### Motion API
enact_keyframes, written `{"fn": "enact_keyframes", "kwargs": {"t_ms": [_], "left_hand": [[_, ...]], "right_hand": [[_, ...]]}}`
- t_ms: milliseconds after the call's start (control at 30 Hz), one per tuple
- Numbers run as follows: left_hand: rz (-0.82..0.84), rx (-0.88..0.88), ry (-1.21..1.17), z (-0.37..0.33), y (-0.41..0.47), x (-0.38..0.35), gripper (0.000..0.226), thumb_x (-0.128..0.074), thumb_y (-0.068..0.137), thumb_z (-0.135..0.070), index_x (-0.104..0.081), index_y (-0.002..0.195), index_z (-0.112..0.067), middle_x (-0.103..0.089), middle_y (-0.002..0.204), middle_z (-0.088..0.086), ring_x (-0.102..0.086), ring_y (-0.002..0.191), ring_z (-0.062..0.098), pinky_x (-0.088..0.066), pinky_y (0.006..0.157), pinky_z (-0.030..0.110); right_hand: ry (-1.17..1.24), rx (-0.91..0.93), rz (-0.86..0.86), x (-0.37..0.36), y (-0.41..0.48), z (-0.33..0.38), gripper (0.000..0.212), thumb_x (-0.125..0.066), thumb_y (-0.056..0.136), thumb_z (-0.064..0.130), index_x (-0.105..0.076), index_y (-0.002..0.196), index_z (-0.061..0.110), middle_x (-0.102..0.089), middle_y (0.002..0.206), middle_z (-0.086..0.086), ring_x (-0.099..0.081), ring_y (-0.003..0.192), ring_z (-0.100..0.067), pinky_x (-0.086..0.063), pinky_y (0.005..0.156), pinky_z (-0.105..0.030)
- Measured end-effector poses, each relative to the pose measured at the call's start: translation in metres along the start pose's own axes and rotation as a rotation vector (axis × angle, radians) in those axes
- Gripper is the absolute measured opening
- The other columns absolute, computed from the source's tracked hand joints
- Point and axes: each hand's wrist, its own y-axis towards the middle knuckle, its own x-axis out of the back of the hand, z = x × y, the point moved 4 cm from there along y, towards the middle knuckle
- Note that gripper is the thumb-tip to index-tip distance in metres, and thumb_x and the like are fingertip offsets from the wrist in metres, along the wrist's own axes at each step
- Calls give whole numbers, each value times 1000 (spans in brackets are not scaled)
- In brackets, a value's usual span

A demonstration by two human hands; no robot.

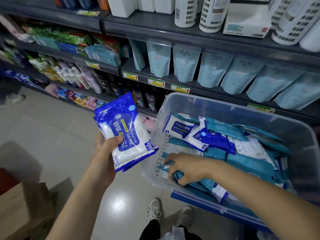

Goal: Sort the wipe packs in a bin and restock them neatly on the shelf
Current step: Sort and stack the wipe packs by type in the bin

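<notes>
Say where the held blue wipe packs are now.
The left hand holds the blue wipe packs left of centre in the head view, just left of the clear bin.

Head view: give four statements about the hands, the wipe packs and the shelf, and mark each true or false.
1. The left hand holds a stack of blue-and-white alcohol wipe packs outside the bin. True.
2. The right hand rests on the shelf. False: it is inside the clear plastic bin, gripping a teal wipe pack.
3. The bin holds only teal packs. False: loose blue-and-white packs lie in it too.
4. Light blue stand-up pouches line the shelf behind the bin. True.
</notes>
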Motion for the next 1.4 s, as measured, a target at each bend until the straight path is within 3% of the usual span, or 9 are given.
{"fn": "enact_keyframes", "kwargs": {"t_ms": [267,433,633,733,867,1000,1167,1267,1400], "left_hand": [[18,-26,-2,-2,-3,-10,55,-60,63,-18,-50,116,-20,-71,90,-2,-71,70,15,-57,53,28],[51,-20,22,-5,-4,-24,54,-66,60,-9,-51,110,-24,-71,91,-2,-71,69,14,-57,52,28],[135,-27,60,-7,2,-39,59,-59,63,-16,-49,120,-22,-70,96,0,-71,73,16,-57,54,30],[197,-29,84,-3,4,-52,56,-59,63,-14,-51,118,-26,-71,97,0,-70,76,16,-57,57,30],[245,-28,103,3,6,-66,55,-59,64,-12,-52,117,-25,-70,101,2,-70,79,17,-58,60,31],[261,-18,102,5,10,-73,58,-60,64,-12,-50,119,-24,-69,104,4,-69,79,19,-58,60,31],[256,-12,101,0,14,-73,60,-60,64,-13,-49,121,-24,-69,104,4,-70,78,18,-57,57,30],[240,-26,102,-5,16,-68,58,-60,64,-14,-50,119,-25,-69,102,3,-70,77,17,-57,57,30],[218,-47,87,-10,15,-56,53,-59,64,-13,-52,115,-27,-70,100,1,-70,77,17,-57,58,29]], "right_hand": [[90,-175,-160,14,-44,-28,29,-57,86,49,-59,98,22,-44,129,7,-48,106,-14,-40,87,-26],[117,-195,-403,6,-44,-26,19,-67,74,11,-65,92,18,-58,106,5,-54,92,-16,-44,77,-25],[468,-371,-760,21,-88,-53,34,-70,71,-1,-62,66,31,-64,78,15,-60,72,-7,-48,69,-25],[593,-482,-961,33,-128,-73,32,-73,71,-4,-62,66,25,-64,81,13,-64,76,-25,-51,72,-33],[677,-605,-1198,31,-177,-115,39,-71,69,-13,-58,68,23,-63,88,1,-59,83,-14,-45,74,-24],[619,-797,-1092,10,-195,-148,39,-72,71,-8,-54,74,27,-56,109,-12,-54,104,-33,-41,84,-34],[245,-895,-1102,10,-183,-129,32,-73,70,-6,-67,100,5,-38,140,-22,-38,127,-40,-32,105,-40],[75,-742,-1101,31,-153,-86,34,-72,75,3,-67,108,10,-39,145,-10,-33,134,-33,-25,112,-43],[36,-412,-696,27,-72,-27,42,-63,87,30,-55,126,17,-48,133,1,-41,125,-20,-32,106,-33]]}}
